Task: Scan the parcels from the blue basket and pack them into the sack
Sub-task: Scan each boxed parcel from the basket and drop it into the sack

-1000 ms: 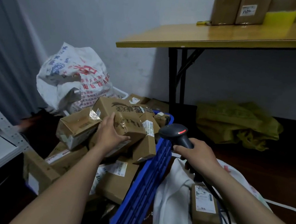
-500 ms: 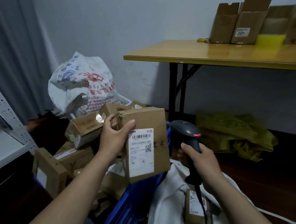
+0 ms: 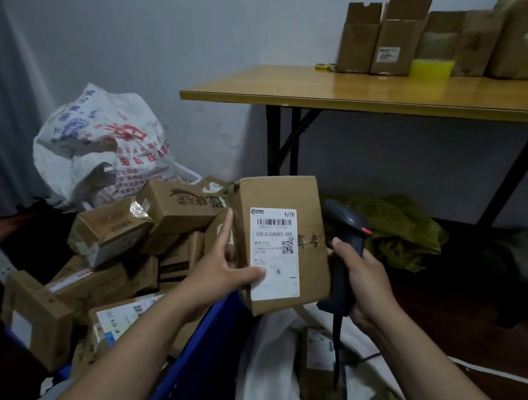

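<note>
Parcel (image 3: 281, 243), frame centre: left hand (image 3: 220, 270) pinches it, thumb on label; right hand (image 3: 368, 274) curls round scanner (image 3: 347, 222). Sack (image 3: 265, 377), bottom centre: one box (image 3: 317, 372) packed (perhaps more). Blue basket (image 3: 209, 349), lower left: many remain.

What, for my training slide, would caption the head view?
Left hand holds a labelled parcel beside the scanner in the right hand, above blue basket and white sack.

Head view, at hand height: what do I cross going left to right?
Pile of parcels → left hand → held parcel → scanner in the right hand → green cloth heap.
</note>
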